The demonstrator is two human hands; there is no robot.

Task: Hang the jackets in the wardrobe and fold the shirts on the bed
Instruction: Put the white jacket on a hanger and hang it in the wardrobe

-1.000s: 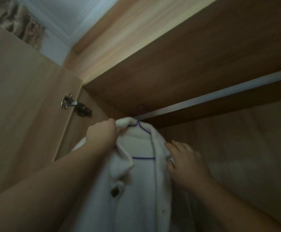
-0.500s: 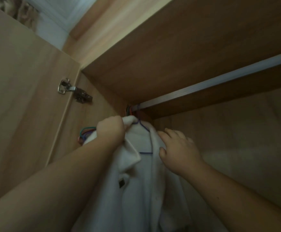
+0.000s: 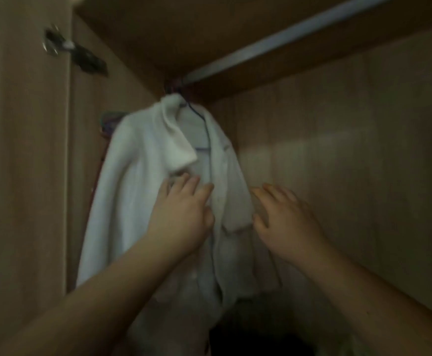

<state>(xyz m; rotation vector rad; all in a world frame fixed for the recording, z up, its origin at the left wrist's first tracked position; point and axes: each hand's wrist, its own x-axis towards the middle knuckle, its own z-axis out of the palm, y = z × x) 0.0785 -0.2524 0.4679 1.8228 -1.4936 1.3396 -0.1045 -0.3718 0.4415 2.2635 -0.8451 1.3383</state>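
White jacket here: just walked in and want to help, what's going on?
A person is hanging the white jacket in the wardrobe. It hangs on a blue hanger at the left end of the rail. Both hands are open: the left hand lies on its front, the right hand beside its right edge.

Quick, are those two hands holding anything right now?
Left hand: open, fingers straight over the front of the white jacket, gripping nothing.
Right hand: open, fingers spread beside the jacket's edge, holding nothing.
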